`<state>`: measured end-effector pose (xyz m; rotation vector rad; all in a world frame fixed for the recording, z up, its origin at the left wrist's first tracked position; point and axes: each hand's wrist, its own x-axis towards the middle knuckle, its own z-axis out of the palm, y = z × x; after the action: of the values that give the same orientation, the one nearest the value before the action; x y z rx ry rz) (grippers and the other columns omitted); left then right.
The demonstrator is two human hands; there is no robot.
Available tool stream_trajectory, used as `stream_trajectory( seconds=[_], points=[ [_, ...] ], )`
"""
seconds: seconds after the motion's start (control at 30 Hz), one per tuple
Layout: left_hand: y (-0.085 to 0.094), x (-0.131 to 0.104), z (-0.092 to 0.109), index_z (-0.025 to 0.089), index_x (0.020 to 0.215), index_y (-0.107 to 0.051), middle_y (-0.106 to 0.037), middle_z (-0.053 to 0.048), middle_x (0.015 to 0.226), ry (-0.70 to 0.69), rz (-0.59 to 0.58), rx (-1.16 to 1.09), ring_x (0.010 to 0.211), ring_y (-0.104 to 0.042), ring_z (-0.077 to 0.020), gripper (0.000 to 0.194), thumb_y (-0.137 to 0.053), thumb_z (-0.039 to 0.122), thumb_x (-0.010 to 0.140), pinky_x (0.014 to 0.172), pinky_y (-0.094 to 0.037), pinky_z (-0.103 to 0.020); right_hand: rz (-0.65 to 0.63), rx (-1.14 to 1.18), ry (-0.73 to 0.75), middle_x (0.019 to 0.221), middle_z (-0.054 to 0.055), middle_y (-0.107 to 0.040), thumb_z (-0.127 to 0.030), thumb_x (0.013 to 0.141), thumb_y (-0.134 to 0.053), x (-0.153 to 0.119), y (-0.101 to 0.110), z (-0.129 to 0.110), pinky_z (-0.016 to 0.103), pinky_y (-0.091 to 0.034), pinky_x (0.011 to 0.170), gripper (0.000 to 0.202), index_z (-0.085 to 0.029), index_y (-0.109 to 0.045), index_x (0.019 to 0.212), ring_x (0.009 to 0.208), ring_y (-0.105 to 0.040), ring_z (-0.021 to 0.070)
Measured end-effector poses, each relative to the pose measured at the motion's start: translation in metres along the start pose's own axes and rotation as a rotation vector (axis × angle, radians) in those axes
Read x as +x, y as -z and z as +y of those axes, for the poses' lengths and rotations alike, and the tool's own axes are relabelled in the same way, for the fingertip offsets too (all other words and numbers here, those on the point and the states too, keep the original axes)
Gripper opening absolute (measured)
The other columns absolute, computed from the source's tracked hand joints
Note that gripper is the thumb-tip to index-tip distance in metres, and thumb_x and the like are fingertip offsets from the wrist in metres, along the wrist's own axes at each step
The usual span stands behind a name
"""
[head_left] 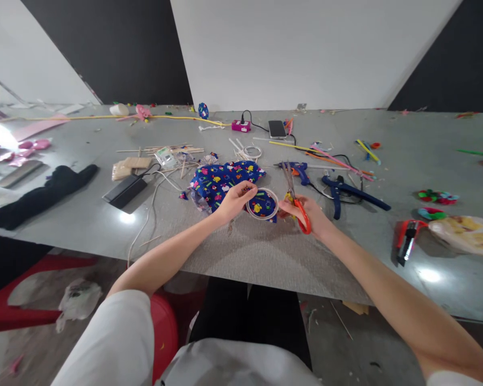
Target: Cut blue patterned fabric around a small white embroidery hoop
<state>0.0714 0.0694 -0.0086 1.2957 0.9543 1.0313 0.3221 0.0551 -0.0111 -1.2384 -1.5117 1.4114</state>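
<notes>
My left hand pinches the left edge of a white ring, held over the blue patterned fabric spread on the table. Through the ring shows more of the blue print; I cannot tell if that piece is fixed to it. In my right hand is a pair of scissors with orange and yellow handles, its blades pointing up and away from me. My right fingertips are close to the ring's right edge; whether they touch it is unclear. Behind the scissors lies a blue glue gun.
Blue pliers lie right of the glue gun, and a red and black utility knife sits farther right. A black box with a cord and a black cloth are left. A phone and pink power block are behind.
</notes>
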Motion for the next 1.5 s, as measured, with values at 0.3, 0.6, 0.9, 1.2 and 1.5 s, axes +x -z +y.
stream_trajectory(
  seconds=[0.3,0.6,0.9,1.2,1.5],
  points=[
    [-0.008,-0.004,-0.006,0.024,0.095,-0.056,-0.049,0.004,0.072,0.103,-0.050,-0.107,0.054,-0.044,-0.0089,0.047,-0.079,0.063,0.080,0.049,-0.038,-0.023,0.045,0.030,0.071,0.076,-0.002,-0.066,-0.056,0.071,-0.089,-0.001,0.001,-0.003,0.038,-0.055,0.076,0.053,-0.026,-0.046,0.078,0.069,-0.065,0.0195],
    [-0.011,-0.006,-0.005,0.021,0.079,-0.056,-0.061,-0.002,0.075,0.199,-0.068,-0.247,0.066,-0.058,-0.0150,0.039,-0.079,0.052,0.075,0.060,-0.048,-0.027,0.032,0.026,0.074,0.074,-0.002,-0.061,-0.060,0.071,-0.088,-0.001,-0.005,0.000,0.040,-0.055,0.074,0.055,-0.026,-0.045,0.078,0.066,-0.063,0.0196],
    [-0.020,-0.012,-0.015,0.018,0.087,-0.074,-0.078,-0.009,0.096,0.428,0.001,-0.547,0.087,-0.073,-0.0226,0.028,-0.081,0.044,0.079,0.087,-0.061,-0.038,-0.025,-0.027,0.085,0.074,-0.003,-0.060,-0.061,0.071,-0.087,-0.006,-0.007,-0.010,0.037,-0.053,0.070,0.056,-0.026,-0.043,0.078,0.066,-0.061,0.0190],
    [-0.020,-0.011,-0.015,0.019,0.106,-0.079,-0.079,-0.014,0.117,0.323,-0.261,-0.462,0.105,-0.075,-0.0277,0.042,-0.079,0.053,0.083,0.090,-0.060,-0.037,-0.040,-0.048,0.098,0.075,-0.004,-0.057,-0.054,0.077,-0.085,-0.002,-0.005,0.005,0.033,-0.050,0.068,0.048,-0.026,-0.046,0.080,0.066,-0.056,0.0170],
    [-0.014,-0.005,-0.019,0.014,0.101,-0.078,-0.078,-0.009,0.102,0.327,-0.154,-0.329,0.086,-0.071,-0.0168,0.034,-0.084,0.044,0.085,0.076,-0.054,-0.026,0.011,-0.124,0.117,0.072,-0.005,-0.052,-0.051,0.078,-0.086,0.005,0.005,0.020,0.030,-0.042,0.062,0.043,-0.024,-0.053,0.082,0.061,-0.049,0.0138]
  ],
)
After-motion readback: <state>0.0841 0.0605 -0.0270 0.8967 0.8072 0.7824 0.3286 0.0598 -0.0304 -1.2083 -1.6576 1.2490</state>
